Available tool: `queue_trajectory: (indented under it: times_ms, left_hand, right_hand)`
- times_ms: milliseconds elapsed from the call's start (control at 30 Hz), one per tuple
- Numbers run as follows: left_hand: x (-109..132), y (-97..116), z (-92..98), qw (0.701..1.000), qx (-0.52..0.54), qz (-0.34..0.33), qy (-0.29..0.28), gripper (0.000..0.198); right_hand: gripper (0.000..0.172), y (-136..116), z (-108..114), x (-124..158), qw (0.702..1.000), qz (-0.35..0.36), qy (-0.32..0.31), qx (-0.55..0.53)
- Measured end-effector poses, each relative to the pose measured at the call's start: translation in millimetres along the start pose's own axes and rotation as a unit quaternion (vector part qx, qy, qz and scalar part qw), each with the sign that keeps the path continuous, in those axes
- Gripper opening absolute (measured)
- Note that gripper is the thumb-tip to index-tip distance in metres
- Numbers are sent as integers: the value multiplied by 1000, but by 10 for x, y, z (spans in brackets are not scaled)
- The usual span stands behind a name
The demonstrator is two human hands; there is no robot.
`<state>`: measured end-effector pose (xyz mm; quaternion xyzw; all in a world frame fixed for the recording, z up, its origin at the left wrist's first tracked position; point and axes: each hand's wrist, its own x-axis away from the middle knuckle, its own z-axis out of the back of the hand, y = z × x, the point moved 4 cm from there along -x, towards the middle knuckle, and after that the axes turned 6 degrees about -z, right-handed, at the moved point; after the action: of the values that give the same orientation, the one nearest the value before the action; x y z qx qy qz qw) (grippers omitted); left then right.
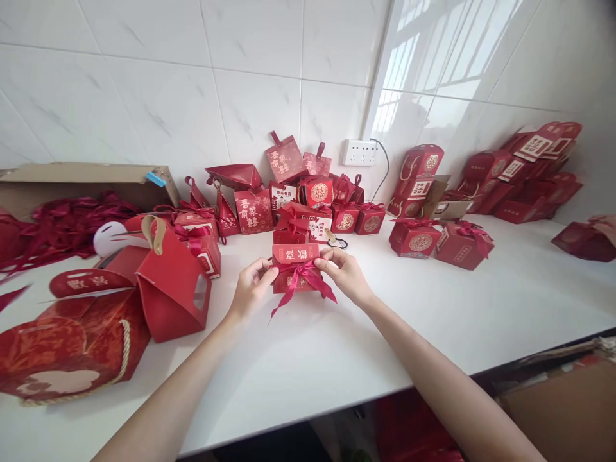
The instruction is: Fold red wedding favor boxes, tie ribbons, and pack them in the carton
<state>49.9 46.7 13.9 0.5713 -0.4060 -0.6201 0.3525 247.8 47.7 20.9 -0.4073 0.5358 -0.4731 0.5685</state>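
A small red gift box (283, 283) with gold characters sits between my two hands above the white table. A crimson ribbon (305, 276) is tied round its middle in a bow, its tails hanging over the front. My left hand (252, 282) pinches the box's left side, thumb in front and fingers curled behind. At the right side my right hand (344, 273) grips it near the upper corner, fingers bent. Just behind stands another red box (290, 232) with a ribbon bow.
Several red boxes (255, 210) crowd the tiled wall. Larger red boxes (176, 289) stand at the left, before a cardboard carton (86, 173) of ribbons. More boxes (524, 173) are piled at the right. A power strip (360, 153) with a cable is on the wall.
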Motion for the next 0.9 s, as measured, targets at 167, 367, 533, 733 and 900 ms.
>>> queue_trajectory:
  times_ms: [167,367,533,733,900]
  left_hand:
    - [4,5,-11,1000,3,-2,-2,34]
    - [-3,71,-26,999,-29,1,26,33]
    - [6,61,-45,1000,-28,4,12,30]
    - [44,86,-112,999,-35,-7,-7,31]
    - [40,76,-108,999,-40,-7,-12,31]
  right_hand:
    - [46,-22,-23,19,1000,6,-11,15]
    - [43,34,-2,6,1000,-6,-15,-20]
    - [53,-7,-44,95,1000,10,-6,-17]
    - [97,-51,-189,195,989,83,-79,90]
    - [96,71,-211,151,983,104,-36,148]
